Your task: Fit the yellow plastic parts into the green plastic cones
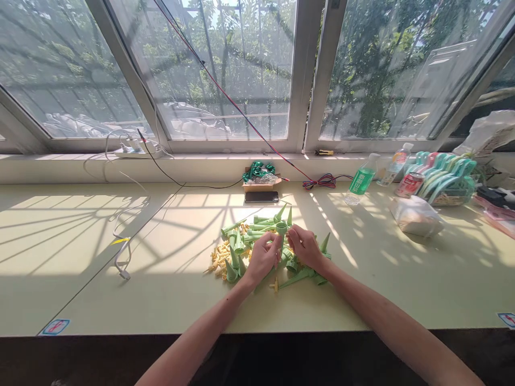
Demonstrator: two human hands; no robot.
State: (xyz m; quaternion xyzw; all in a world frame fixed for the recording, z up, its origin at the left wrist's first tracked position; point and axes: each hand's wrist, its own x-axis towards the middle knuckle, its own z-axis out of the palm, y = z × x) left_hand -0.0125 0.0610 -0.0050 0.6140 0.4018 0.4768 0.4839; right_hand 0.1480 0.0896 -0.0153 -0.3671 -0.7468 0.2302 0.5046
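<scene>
My left hand (264, 256) is closed around a green plastic watering spike (281, 229), its wide cup end turned up. Close by on the right, my right hand (304, 245) has its fingers pinched together beside the cup. Whatever lies between those fingertips is too small to make out. Beneath and around both hands spreads a pile of similar green cone spikes (237, 242). Small yellow valve pieces (220, 258) are heaped at the pile's left side. One yellow valve (276, 284) lies apart, in front of my left hand.
Behind the pile are a dark phone (261, 197) and a small cardboard box (262, 186). A green-labelled bottle (362, 179), a can (409, 184), a wrapped packet (417, 216) and hangers (448, 177) stand right. A white cable (124, 252) crosses the table left.
</scene>
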